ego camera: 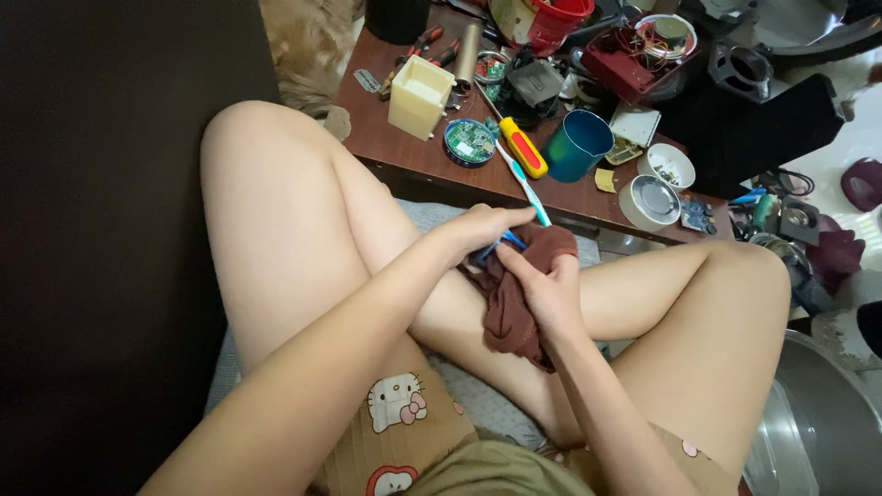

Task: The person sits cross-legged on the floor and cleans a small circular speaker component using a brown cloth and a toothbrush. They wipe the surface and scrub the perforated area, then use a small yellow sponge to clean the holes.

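Your left hand (pixel 478 228) is closed in a pinch around the lower handle of a slim white-and-blue plastic toothbrush (pixel 525 184), whose free end points up and away from the grip toward the low brown wooden table (pixel 386 156). Your right hand (pixel 542 289) is wrapped shut around a bunched dark brown cloth (pixel 510 317), its fingers pressing the fabric against the part of the brush just below your left fingertips; whether the bristle end sits inside the cloth I cannot tell. The 2 hands touch, held over your crossed legs. Just beyond the brush's far end lie a yellow-and-red plastic-handled tool (pixel 523 147) and a teal metal cup (pixel 577 145), with a round green circuit board (pixel 469 141) to the left of those. The risk, as I judge it, is the pinch: it is narrow, and a hard rub from the cloth could twist the brush out of it. A sharp pull could also swing the free end into that cup at the table's near edge and tip it.
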